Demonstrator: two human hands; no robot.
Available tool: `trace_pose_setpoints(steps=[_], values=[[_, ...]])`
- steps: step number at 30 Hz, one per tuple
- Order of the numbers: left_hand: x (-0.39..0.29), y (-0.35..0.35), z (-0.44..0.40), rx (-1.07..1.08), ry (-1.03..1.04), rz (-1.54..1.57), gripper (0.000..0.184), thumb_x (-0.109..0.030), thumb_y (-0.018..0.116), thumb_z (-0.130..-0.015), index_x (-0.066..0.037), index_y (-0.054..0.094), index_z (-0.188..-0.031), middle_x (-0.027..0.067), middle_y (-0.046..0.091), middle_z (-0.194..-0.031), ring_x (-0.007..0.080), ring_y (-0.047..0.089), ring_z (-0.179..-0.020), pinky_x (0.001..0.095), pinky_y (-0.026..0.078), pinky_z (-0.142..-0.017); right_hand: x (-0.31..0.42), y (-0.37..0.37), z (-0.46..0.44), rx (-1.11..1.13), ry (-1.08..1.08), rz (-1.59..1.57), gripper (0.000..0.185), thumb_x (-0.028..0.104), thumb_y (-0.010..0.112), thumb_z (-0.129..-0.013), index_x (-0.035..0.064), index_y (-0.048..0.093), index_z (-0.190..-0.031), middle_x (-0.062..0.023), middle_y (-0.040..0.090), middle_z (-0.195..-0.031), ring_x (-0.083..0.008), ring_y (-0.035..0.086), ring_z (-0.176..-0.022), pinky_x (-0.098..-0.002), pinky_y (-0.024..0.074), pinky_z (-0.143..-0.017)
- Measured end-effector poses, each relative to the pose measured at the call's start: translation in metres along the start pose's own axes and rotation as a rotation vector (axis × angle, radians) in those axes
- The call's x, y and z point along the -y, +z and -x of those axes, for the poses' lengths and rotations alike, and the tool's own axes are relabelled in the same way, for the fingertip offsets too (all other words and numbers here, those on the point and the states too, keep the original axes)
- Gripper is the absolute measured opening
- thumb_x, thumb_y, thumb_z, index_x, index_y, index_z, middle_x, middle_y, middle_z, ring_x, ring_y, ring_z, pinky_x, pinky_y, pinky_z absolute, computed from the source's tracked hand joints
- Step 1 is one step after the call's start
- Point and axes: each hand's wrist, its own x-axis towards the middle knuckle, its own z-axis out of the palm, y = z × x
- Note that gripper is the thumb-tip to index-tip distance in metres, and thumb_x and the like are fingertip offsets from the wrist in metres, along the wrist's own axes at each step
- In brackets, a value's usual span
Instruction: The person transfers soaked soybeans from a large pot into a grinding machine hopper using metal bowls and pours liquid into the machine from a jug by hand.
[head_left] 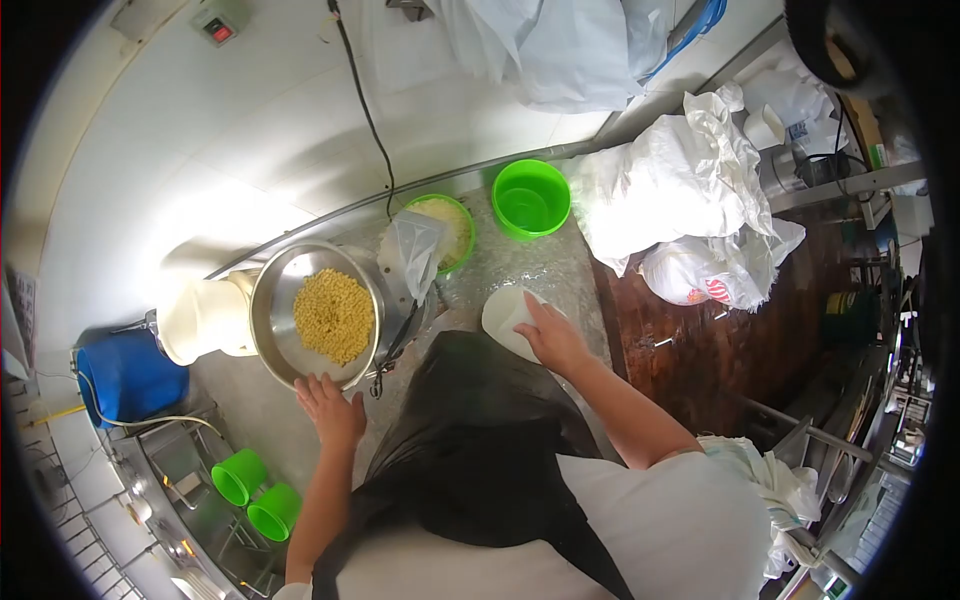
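Note:
My left hand [333,408] is at the near rim of a wide metal bowl [272,340], its fingers stretched out and apart. Whether they touch the rim I cannot tell. A heap of yellow beans [335,316] lies in that bowl. My right hand [551,338] holds the edge of a round white dish [501,316], just right of the black apron [450,420]. The dish looks shallow, and its underside is hidden. Beyond it, a green bucket [470,232] contains pale stuff, partly covered by a clear plastic bag [415,250].
Another green bucket [530,200] stands by the wall. White sacks [665,185] are piled on the right above a brown floor. To the left are a cream-coloured machine part [200,320], a blue barrel [130,375] and two green buckets [240,476]. A black cable [362,105] hangs down the wall.

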Motion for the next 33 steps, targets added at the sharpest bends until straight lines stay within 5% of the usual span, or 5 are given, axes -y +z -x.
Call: trace_pose_setpoints(steps=[16,18,27,33], values=[[-0.034,-0.023,-0.002,0.020,-0.064,0.044,0.084,-0.026,0.080,-0.086,0.011,0.039,-0.148,0.0325,0.029,-0.161,0.0519,0.013,-0.155,0.0562,0.021,-0.126,-0.037,-0.045,-0.049,0.062,0.013,0.100,0.065,0.043,0.058,-0.103,0.0032,0.043,-0.152,-0.0270,0.064,-0.122,-0.0469,0.062,-0.113,-0.0532,0.0506,-0.095],[-0.033,-0.021,-0.004,0.018,-0.070,0.059,0.084,-0.027,0.080,-0.086,0.011,0.039,-0.148,0.0327,0.029,-0.161,0.0520,0.013,-0.155,0.0562,0.021,-0.126,-0.011,-0.064,-0.056,0.121,0.042,0.106,0.065,0.043,0.057,-0.104,0.0020,0.044,-0.152,-0.0288,0.062,-0.134,-0.0480,0.061,-0.119,-0.0527,0.0505,-0.099],[-0.027,-0.014,-0.004,0.030,-0.058,0.146,0.083,-0.030,0.077,-0.089,0.009,0.037,-0.150,0.0345,0.026,-0.161,0.0530,0.008,-0.156,0.0580,0.024,-0.124,0.079,-0.102,-0.072,-0.072,-0.172,0.023,0.063,0.041,0.064,-0.101,0.0020,0.046,-0.147,-0.0305,0.062,-0.133,-0.0490,0.062,-0.119,-0.0525,0.0514,-0.098],[-0.021,-0.010,-0.001,0.010,-0.042,0.168,0.084,-0.034,0.077,-0.089,0.008,0.038,-0.151,0.0337,0.028,-0.161,0.0526,0.009,-0.156,0.0613,0.029,-0.120,0.171,-0.128,-0.067,-0.089,-0.497,0.197,0.061,0.038,0.065,-0.100,0.0002,0.051,-0.146,-0.0270,0.068,-0.118,-0.0454,0.065,-0.109,-0.0501,0.0528,-0.093]])
